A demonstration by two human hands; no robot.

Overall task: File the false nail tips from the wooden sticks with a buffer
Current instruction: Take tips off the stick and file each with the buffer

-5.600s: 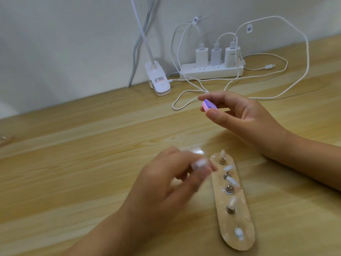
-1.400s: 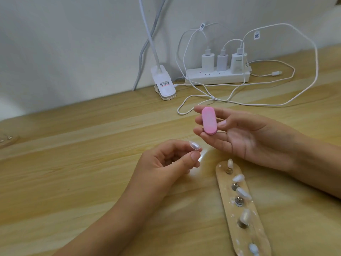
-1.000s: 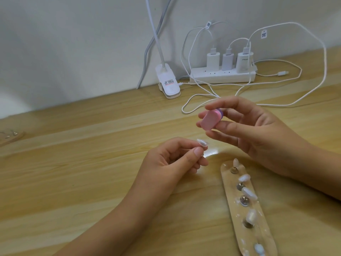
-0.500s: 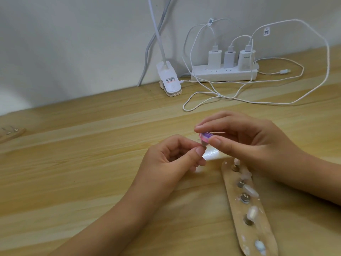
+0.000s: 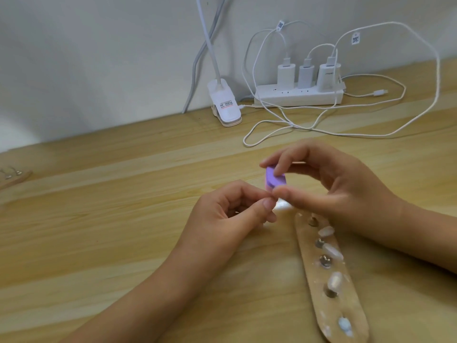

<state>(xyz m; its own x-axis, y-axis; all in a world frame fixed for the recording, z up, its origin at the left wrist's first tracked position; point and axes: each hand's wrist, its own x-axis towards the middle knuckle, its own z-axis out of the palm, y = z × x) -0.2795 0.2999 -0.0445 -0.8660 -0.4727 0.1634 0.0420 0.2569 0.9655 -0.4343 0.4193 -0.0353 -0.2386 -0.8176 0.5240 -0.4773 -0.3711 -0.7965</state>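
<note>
The right hand (image 5: 333, 191) pinches the purple buffer (image 5: 347, 179) just above the left hand (image 5: 232, 216), whose pinched fingertips hide their hold, with the wooden stick (image 5: 346, 310) at five o'clock and the power strip (image 5: 296, 97) at twelve.

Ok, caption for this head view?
Right hand holds a small purple oval buffer against the left hand's pinched fingertips, beside a flat wooden stick carrying clear false nail tips.

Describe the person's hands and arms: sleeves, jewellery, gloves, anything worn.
The left hand and right hand wear nothing: no gloves, rings, bracelets or watch in view. The left forearm and right forearm are uncovered too, with no sleeve reaching into frame. The left thumbnail looks short and unpainted, though the picture is slightly blurred.
</note>
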